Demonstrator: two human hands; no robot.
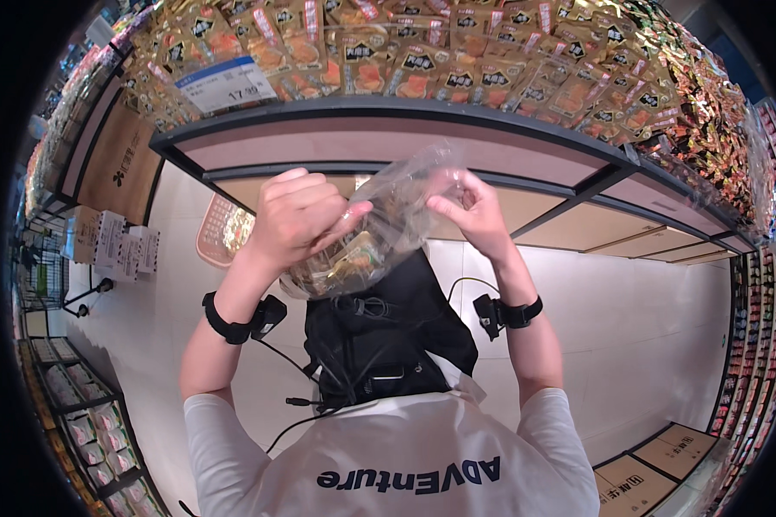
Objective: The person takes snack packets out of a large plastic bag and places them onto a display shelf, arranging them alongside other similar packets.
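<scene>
A clear plastic bag (pixel 379 237) with several small gold and dark packets in its lower part hangs in front of my body. My left hand (pixel 297 220) is closed in a fist around the bag's left side, thumb pointing right along the film. On the other side, my right hand (pixel 472 211) grips the bag's upper right edge between thumb and curled fingers. Between the two hands the film is stretched and slanted, its loose upper end rising toward the right hand. Part of the right fingers shows only through the plastic.
A dark-framed display bin (pixel 388 108) heaped with gold snack packets (pixel 414 65) stands just ahead, with a price card (pixel 224 84) on its rim. A pink basket (pixel 218 233) sits at left on the pale floor. Cardboard boxes (pixel 116 241) and shelves stand further left; stocked shelves line the right.
</scene>
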